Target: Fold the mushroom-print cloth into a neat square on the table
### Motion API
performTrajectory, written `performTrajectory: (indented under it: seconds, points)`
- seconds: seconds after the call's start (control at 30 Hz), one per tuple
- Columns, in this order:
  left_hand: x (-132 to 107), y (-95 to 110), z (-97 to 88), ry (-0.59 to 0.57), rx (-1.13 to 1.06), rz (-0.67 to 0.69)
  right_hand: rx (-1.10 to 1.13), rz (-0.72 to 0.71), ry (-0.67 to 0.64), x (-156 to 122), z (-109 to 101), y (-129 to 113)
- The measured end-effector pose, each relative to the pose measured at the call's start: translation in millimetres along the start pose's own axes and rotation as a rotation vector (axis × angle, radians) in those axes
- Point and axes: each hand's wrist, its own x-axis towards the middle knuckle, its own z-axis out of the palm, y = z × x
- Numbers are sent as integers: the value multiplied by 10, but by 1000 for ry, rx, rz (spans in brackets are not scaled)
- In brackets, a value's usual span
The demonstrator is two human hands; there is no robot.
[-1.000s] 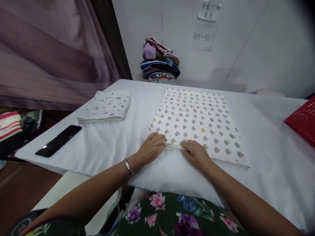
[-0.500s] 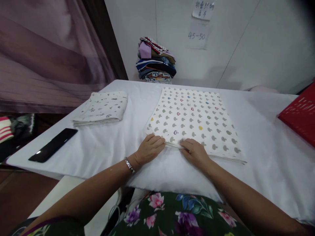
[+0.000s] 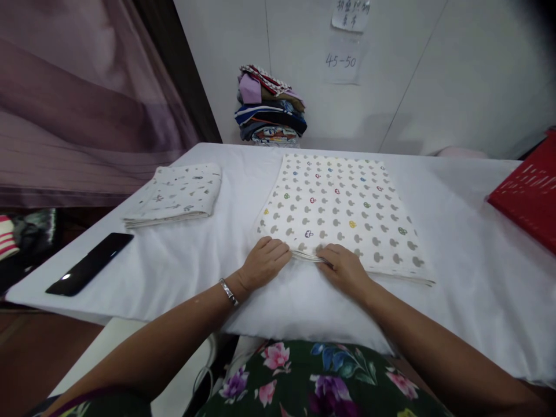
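A white cloth with a mushroom print (image 3: 334, 202) lies folded in layers on the table in front of me. My left hand (image 3: 266, 260) is closed on its near edge, toward the left corner, with the thumb side under my curled fingers hidden. Close beside it, my right hand (image 3: 343, 266) pinches the same edge nearer the middle. Between the two hands the stacked layers of the edge show. Most of the cloth rests flat, its right near corner lying loose on the table.
White fabric covers the table (image 3: 469, 243). To the left lie another folded printed cloth (image 3: 178, 194) and a black flat slab (image 3: 89, 264). A red object (image 3: 530, 191) stands at the right edge. Behind the table, a stack of folded fabrics (image 3: 271, 110) sits against the wall.
Both hands keep the same grip on the cloth's near edge, and the cloth lies as before. Only the camera view has shifted slightly.
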Motion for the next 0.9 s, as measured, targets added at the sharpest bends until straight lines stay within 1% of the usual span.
performTrajectory:
  seconds: [0.17,0.37,0.57,0.67,0.9]
  points:
    - [9,0,23,-17,-15,-13,-4,-3,7,1,-6,-4]
    - [1,0,8,-33,-18,24,-13,-22,16,-5,16,21]
    - [-7,8,13,-44,-24,35,-99,-88,47,-23,37,26]
    - [-6,10,19,-45,-24,32,-115,-97,75,-27,38,25]
    - [10,1,14,-27,-19,62,-155,-101,57,-22,54,34]
